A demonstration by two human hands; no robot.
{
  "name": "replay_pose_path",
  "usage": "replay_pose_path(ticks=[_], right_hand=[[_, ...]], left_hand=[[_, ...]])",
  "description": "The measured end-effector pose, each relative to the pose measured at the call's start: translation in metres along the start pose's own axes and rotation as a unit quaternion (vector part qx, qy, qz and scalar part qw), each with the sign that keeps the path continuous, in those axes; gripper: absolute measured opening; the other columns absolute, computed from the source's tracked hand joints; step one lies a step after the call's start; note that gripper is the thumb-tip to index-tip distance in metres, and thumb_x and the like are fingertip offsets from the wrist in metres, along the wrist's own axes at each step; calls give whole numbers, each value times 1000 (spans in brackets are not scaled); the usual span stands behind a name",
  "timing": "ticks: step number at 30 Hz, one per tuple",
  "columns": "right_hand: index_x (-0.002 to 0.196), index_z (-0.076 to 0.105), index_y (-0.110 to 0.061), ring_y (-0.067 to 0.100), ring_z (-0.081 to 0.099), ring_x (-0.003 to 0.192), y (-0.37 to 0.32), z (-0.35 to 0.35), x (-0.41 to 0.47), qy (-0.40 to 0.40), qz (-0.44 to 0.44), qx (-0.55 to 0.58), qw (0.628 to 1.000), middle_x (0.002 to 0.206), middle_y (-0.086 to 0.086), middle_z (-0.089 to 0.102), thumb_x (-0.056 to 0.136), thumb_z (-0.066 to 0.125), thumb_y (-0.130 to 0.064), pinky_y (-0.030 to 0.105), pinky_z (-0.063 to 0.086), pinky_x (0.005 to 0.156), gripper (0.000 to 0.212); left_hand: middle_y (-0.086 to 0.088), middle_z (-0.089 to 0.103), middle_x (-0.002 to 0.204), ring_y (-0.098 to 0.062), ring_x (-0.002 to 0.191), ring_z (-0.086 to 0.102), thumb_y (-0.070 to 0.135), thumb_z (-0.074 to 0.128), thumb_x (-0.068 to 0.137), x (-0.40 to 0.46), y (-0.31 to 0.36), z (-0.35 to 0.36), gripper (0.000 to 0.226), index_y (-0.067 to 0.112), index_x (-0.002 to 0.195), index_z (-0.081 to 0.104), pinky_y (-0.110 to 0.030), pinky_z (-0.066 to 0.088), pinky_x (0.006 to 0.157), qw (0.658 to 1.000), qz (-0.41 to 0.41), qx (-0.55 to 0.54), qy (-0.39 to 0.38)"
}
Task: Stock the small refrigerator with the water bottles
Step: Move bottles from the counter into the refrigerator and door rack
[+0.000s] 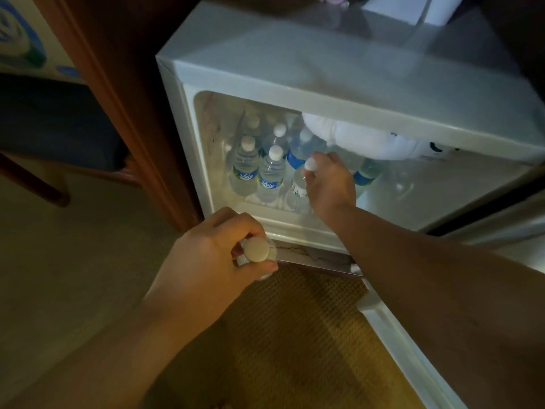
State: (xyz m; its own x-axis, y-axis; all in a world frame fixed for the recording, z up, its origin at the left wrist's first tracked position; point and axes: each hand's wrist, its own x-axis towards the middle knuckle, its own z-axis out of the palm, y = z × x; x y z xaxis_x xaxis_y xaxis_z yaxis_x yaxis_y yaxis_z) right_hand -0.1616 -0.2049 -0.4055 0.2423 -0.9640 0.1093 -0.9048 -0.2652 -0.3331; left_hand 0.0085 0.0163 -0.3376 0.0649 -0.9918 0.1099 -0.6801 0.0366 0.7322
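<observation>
The small refrigerator stands open on the floor, its door swung to the right. Inside it, the right hand grips an upright water bottle by the neck, just right of two front bottles standing at the left. Near its lower front edge, the left hand is clenched around a second bottle, cap up.
</observation>
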Motion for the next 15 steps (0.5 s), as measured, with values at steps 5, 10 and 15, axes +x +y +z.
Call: replay_pose_path(ticks=[5, 10, 15], right_hand=[[130, 63, -12, 30, 60, 115, -6, 11, 17, 54, 10, 37, 998, 130, 11, 60, 103, 57, -18, 37, 48, 97, 28], [133, 62, -13, 31, 61, 108, -6, 13, 15, 56, -4, 68, 996, 126, 13, 60, 103, 57, -16, 35, 49, 90, 30], [160, 33, -24, 29, 50, 136, -11, -5, 9, -61, -7, 87, 994, 152, 13, 45, 100, 64, -18, 39, 41, 114, 68]], left_hand=[[19, 64, 100, -1, 88, 68, 41, 87, 75, 13, -20, 3, 33, 28, 101, 71, -28, 62, 71, 1000, 15, -7, -1], [19, 64, 100, 0, 85, 67, 43, 85, 75, 22, -25, 6, 32, 29, 100, 70, -33, 63, 70, 1000, 11, -1, -12], [19, 65, 97, 0, 84, 67, 39, 87, 75, 34, -15, 7, 30, 30, 98, 70, -36, 62, 69, 1000, 5, 3, -9]])
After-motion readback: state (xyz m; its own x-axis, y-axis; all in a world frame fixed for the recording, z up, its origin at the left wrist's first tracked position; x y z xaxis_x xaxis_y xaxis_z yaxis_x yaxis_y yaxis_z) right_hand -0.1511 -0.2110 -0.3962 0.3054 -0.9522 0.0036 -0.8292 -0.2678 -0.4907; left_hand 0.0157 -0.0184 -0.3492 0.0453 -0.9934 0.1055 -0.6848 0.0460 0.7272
